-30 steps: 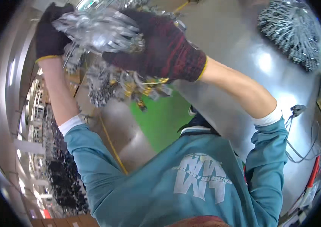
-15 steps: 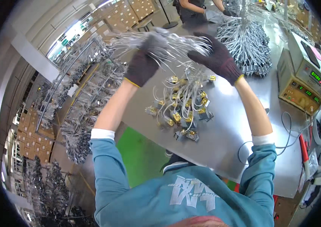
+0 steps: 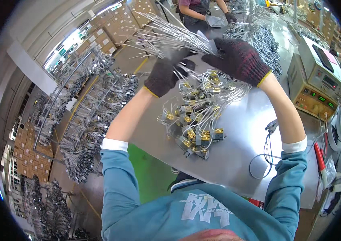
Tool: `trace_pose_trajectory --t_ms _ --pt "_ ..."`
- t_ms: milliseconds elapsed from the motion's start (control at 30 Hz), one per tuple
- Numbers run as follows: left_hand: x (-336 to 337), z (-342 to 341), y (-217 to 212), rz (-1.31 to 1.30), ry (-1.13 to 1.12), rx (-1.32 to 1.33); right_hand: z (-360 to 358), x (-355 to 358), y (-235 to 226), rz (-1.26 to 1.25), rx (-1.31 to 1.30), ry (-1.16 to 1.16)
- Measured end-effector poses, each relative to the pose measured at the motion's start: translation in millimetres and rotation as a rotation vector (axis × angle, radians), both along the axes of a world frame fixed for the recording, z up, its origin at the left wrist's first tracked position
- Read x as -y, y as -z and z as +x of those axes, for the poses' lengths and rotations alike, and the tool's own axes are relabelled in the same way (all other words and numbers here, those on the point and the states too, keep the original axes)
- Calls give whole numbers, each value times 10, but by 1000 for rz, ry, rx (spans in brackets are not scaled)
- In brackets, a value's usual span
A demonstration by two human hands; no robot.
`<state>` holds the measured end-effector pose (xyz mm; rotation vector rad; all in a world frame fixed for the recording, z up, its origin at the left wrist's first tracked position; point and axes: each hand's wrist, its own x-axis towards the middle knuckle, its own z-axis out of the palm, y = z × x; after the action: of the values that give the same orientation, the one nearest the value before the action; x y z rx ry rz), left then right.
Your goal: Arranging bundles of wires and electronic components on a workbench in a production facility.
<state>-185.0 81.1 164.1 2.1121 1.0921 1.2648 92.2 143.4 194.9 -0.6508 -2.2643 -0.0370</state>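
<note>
Both my hands wear dark knit gloves with yellow cuffs. High over the metal table, my right hand (image 3: 241,60) is wrapped round a bundle of thin silver-grey wires (image 3: 170,36), whose loose ends fan out to the left. Just left of it, my left hand (image 3: 166,75) is curled at the underside of the bundle, with some wires between its fingers. From below my right hand, more wires run down to a cluster of small grey connectors with gold-coloured parts (image 3: 204,136) on the table. The gloves hide where the wires are gripped.
A large heap of similar wires (image 3: 259,44) lies at the far right of the table (image 3: 235,160). A test instrument with green digits (image 3: 315,96) stands at right, near a black cable (image 3: 267,156). Racks hung with wire bundles (image 3: 94,112) fill the left. A co-worker (image 3: 196,14) stands beyond the table.
My left hand has moved down and right, nearer the right hand. The wire bundle's loose ends now fan upward. The connectors on the table have shifted slightly.
</note>
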Motion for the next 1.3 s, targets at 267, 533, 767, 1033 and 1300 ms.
trace_pose_trajectory --t_ms 267,533,767,1033,1300 --pt "29 -827 -94 -463 172 740 486 -250 262 119 -45 160" --pt "-118 -840 0 -389 -78 1030 829 -562 505 63 -72 265" --pt "-663 -269 167 -323 -85 1097 349 -448 391 251 -242 -27" --pt "-1049 1057 143 -188 -70 1384 -118 -479 47 112 -69 -158" --pt "-764 966 318 -59 -58 776 243 -327 -95 -251 133 -213"
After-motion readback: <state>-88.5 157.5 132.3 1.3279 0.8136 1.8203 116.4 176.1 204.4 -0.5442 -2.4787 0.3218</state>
